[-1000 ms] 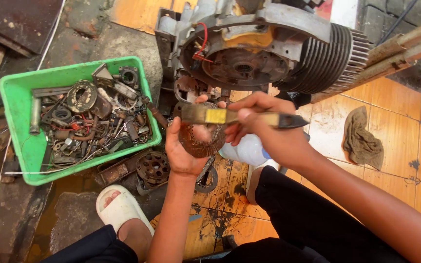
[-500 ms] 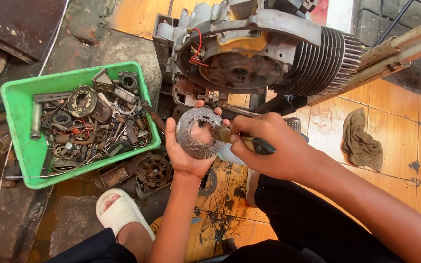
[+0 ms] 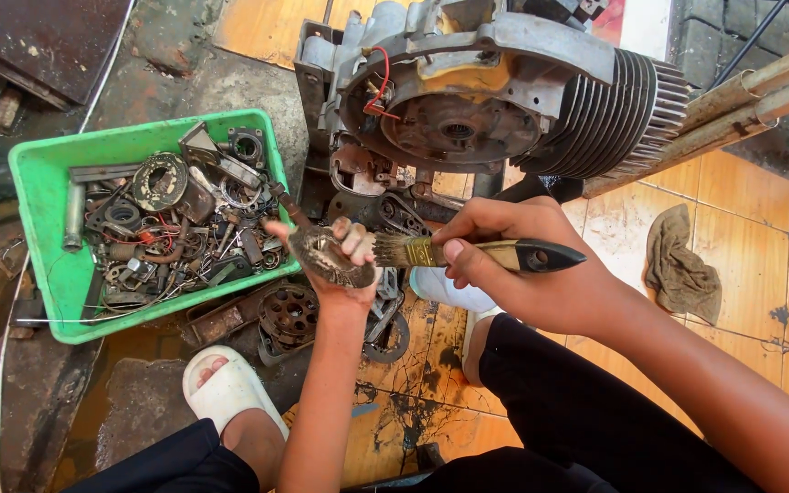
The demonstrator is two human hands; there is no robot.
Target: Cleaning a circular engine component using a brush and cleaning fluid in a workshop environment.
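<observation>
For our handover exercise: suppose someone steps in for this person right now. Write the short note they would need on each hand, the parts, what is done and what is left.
Left hand: holds a round, dirty metal disc nearly edge-on, fingers curled over its rim.
Right hand: grip closed on a black-handled brush, bristles against the disc.
Parts: engine lies just ahead on the floor, its side open. Green tray of loose metal parts to the left. More greasy parts on the floor under the hands. Rag on the tiles to the right.
Done: disc is out of the engine and under the brush.
Left: disc looks grimy; tray parts look uncleaned too.
</observation>
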